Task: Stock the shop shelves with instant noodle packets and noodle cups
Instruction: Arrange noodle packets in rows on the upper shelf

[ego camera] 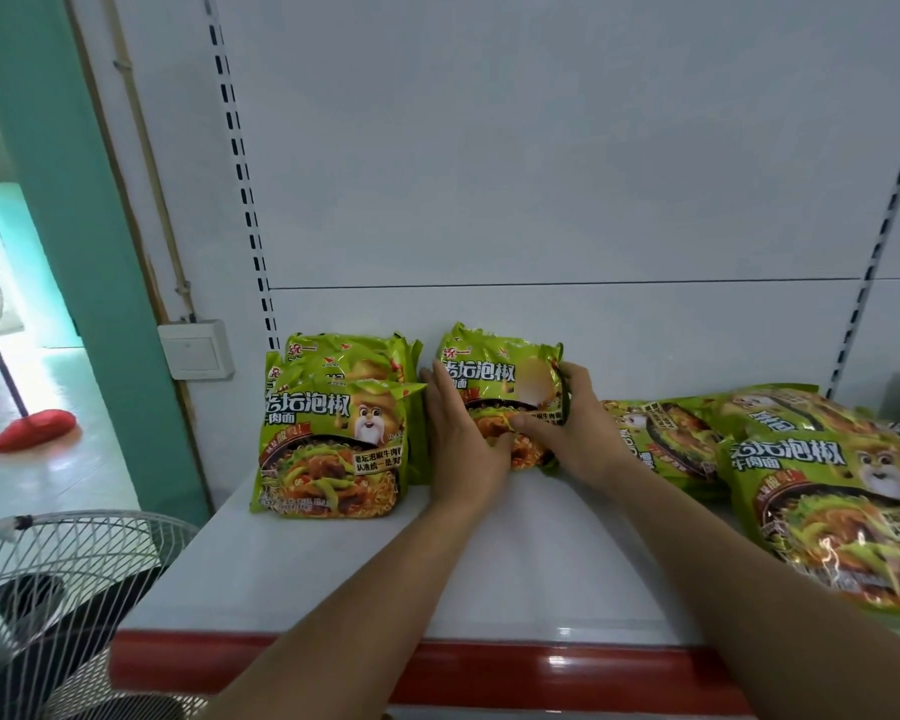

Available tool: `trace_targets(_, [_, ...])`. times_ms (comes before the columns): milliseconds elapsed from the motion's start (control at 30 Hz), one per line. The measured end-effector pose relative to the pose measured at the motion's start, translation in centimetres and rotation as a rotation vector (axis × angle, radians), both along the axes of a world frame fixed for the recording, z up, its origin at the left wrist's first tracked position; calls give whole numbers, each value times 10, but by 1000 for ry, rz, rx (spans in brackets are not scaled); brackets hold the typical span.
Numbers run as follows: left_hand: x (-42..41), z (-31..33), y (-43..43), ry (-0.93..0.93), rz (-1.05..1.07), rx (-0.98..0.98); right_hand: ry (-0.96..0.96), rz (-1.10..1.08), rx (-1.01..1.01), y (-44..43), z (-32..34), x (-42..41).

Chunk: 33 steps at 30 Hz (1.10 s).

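A green instant noodle packet (497, 374) stands upright near the back of the white shelf (489, 553). My left hand (461, 433) presses on its left side and my right hand (567, 426) grips its right edge, thumb across the front. To its left, a row of several identical green packets (333, 439) stands upright against the back panel. More green packets (827, 485) lie flat in a loose pile on the right side of the shelf.
The shelf has a red front edge (489, 667) and a white back panel with slotted uprights (250, 215). A wall switch box (196, 349) sits left of the shelf. A white fan grille (48, 589) stands at lower left, and a red mop (32, 428) rests on the floor.
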<state>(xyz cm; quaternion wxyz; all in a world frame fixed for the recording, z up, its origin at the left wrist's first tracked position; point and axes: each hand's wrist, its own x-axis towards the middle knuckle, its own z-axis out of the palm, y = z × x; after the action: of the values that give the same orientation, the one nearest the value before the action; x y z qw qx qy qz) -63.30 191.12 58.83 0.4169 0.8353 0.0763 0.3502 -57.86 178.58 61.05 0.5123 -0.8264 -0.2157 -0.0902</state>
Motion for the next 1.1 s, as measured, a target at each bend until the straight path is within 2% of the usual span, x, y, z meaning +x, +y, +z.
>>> trace_targets(167, [-3, 0, -3, -29, 61, 288, 50, -21, 58, 1, 0, -2])
trace_targets(267, [-2, 0, -4, -34, 93, 396, 91, -33, 133, -4, 6, -6])
trace_targets(367, [-3, -1, -2, -7, 106, 478, 91, -108, 97, -10, 16, -10])
trace_targets(467, [-7, 1, -2, -70, 95, 476, 66, -186, 49, -17, 31, -18])
trace_targets(600, [-23, 12, -13, -224, -37, 332, -23, -307, -76, -32, 53, -31])
trace_targets(667, [-39, 22, -24, -149, -138, 255, -58, -378, -179, -44, 64, -37])
trace_targets(767, [-60, 34, -44, 104, -307, 207, -103, -470, -359, -68, 76, -47])
trace_targets(867, [-70, 40, -68, 302, -409, 386, -72, -552, -467, -100, 80, -59])
trace_targets(933, [-71, 42, -86, 404, -453, 429, -49, -629, -501, -125, 79, -72])
trace_targets(1000, [-67, 41, -103, 493, -521, 354, -22, -711, -518, -151, 76, -86])
trace_targets(1100, [-65, 38, -127, 551, -650, 122, 46, -791, -506, -186, 67, -103])
